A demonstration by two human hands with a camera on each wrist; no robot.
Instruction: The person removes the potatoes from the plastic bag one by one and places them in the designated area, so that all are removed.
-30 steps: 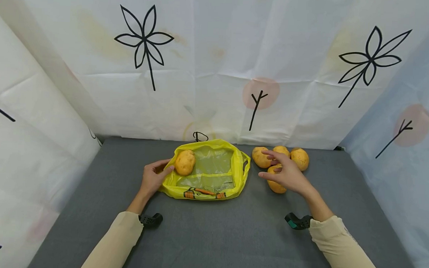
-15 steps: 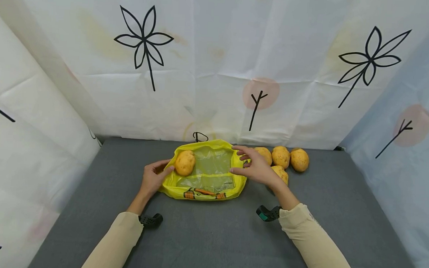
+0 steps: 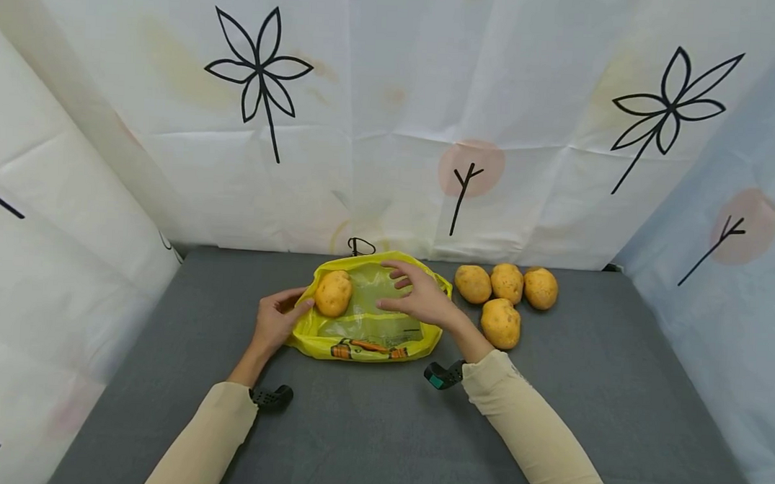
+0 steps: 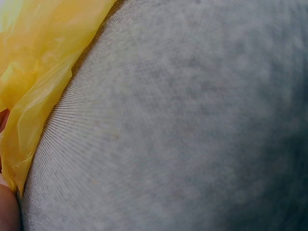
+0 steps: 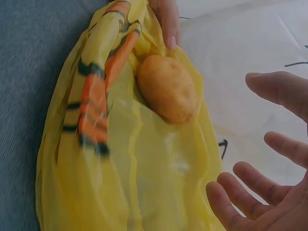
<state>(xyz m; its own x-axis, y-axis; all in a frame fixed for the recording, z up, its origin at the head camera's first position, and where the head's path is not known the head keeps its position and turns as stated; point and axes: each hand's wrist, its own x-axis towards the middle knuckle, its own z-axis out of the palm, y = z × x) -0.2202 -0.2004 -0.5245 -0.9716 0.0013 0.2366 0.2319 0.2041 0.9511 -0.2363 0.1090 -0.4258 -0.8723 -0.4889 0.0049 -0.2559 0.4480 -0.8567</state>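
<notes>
A yellow plastic bag (image 3: 311,345) with a carrot print lies with its mouth open. One potato (image 3: 334,294) is inside at the bag's left end; the right wrist view shows the same potato (image 5: 168,89) against the thin plastic. My left hand (image 3: 276,320) pinches the bag's left rim between thumb and fingers. Over the right half of the bag hovers my right hand (image 3: 417,297), fingers spread and holding nothing. Beyond it, several potatoes (image 3: 501,324) sit in a cluster on the table to the right of the bag.
The grey table (image 3: 366,429) ends at a white cloth backdrop (image 3: 389,199) with black plant drawings. Cloth also hangs along the left and right sides. A thin black loop (image 3: 361,247) stands behind the bag.
My right hand has moved left, from above the potato cluster to over the bag, uncovering the cluster. The left hand and the bag have stayed nearly where they were.
</notes>
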